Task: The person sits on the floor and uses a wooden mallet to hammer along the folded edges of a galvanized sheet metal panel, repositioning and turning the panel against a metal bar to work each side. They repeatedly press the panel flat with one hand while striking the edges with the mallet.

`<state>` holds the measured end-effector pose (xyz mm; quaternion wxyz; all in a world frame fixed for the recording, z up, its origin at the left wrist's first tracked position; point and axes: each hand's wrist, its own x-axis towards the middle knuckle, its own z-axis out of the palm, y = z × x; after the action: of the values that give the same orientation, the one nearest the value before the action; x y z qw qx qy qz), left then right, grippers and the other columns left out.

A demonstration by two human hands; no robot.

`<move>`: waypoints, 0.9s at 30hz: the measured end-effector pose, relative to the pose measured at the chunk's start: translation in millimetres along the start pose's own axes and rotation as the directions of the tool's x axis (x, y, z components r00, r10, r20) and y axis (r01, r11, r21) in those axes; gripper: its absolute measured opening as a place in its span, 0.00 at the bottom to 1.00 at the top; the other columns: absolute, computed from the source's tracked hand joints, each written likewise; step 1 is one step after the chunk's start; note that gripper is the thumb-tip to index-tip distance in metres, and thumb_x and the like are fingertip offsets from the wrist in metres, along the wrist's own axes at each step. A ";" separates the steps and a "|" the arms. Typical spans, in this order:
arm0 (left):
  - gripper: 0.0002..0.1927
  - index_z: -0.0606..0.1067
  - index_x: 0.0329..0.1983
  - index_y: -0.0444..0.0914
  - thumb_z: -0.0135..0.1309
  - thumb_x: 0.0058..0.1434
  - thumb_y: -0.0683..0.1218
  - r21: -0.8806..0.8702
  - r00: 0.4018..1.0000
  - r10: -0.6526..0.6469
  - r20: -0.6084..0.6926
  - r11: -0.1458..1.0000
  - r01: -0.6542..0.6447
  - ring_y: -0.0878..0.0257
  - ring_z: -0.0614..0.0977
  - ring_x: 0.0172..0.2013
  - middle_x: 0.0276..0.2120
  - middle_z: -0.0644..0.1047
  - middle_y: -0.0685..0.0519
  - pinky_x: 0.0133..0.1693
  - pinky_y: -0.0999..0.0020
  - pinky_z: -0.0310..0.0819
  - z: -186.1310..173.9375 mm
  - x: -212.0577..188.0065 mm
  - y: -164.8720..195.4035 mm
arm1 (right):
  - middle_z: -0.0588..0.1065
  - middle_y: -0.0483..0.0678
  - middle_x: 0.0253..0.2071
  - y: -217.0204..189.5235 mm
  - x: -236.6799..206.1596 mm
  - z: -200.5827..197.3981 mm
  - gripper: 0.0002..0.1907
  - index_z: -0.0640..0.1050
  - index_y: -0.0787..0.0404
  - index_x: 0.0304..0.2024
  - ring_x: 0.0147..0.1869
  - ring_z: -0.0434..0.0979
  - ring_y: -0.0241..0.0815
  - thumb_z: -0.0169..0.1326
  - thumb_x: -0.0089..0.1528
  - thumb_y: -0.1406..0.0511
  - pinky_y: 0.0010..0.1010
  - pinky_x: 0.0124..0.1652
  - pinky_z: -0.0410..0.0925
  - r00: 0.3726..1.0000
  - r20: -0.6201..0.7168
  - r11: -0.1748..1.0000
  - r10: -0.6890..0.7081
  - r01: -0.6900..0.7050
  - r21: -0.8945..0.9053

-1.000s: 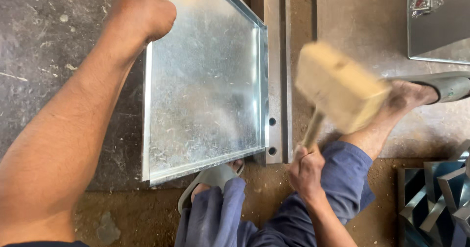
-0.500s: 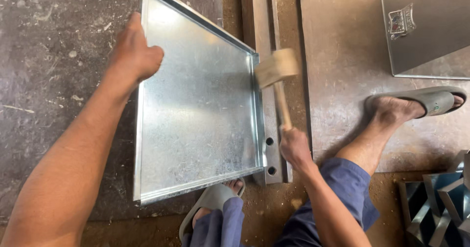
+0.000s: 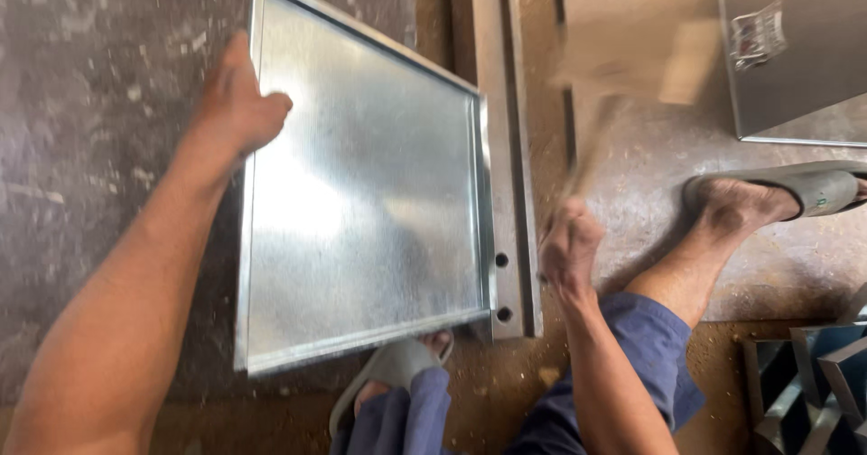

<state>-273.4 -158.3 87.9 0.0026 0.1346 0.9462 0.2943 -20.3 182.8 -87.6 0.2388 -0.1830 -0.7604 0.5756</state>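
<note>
You grip a sheet-metal tray with one hand and a wooden mallet with the other.

Your left hand is curled over the far left rim of the galvanised tray, fingers wrapped round the folded edge and thumb on the inside face. The tray lies flat on the floor, its right edge resting against a steel rail with two holes near its close end. Your right hand is fisted tightly round the handle of the mallet, whose pale head is a blur up to the right of the rail. Your sandalled feet sit near and right; a metal box stands far right.
</note>
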 end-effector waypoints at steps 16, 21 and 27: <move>0.36 0.63 0.68 0.36 0.54 0.54 0.38 -0.155 0.990 -0.137 0.018 0.978 0.138 0.46 0.76 0.61 0.59 0.75 0.38 0.61 0.57 0.69 12.0 14.0 -23.7 | 0.68 0.50 0.20 16.2 22.7 14.5 0.26 0.71 0.61 0.25 0.20 0.68 0.43 0.38 0.77 0.59 0.38 0.24 0.62 0.981 0.189 0.841 0.042 0.067 -0.536; 0.44 0.50 0.76 0.32 0.51 0.57 0.41 -0.098 0.992 -0.119 0.028 0.988 0.121 0.44 0.62 0.72 0.72 0.59 0.35 0.70 0.61 0.54 10.9 14.9 -23.9 | 0.67 0.48 0.19 23.0 -29.8 -7.5 0.27 0.71 0.59 0.26 0.17 0.63 0.39 0.41 0.72 0.49 0.36 0.15 0.59 0.716 0.149 0.724 0.682 -0.632 -0.276; 0.42 0.55 0.71 0.35 0.60 0.54 0.43 -0.518 0.974 -0.140 0.178 0.828 0.214 0.50 0.73 0.63 0.63 0.69 0.39 0.60 0.57 0.70 -16.0 -5.9 -7.3 | 0.74 0.51 0.18 27.8 -81.3 17.0 0.32 0.76 0.69 0.25 0.19 0.72 0.42 0.67 0.52 0.44 0.37 0.20 0.69 0.744 0.084 0.658 0.662 -0.525 -0.540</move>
<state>-270.9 -174.6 96.6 0.1301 0.0592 0.8330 0.5345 36.7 131.9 -130.6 -0.1256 -0.3954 -0.8005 0.4325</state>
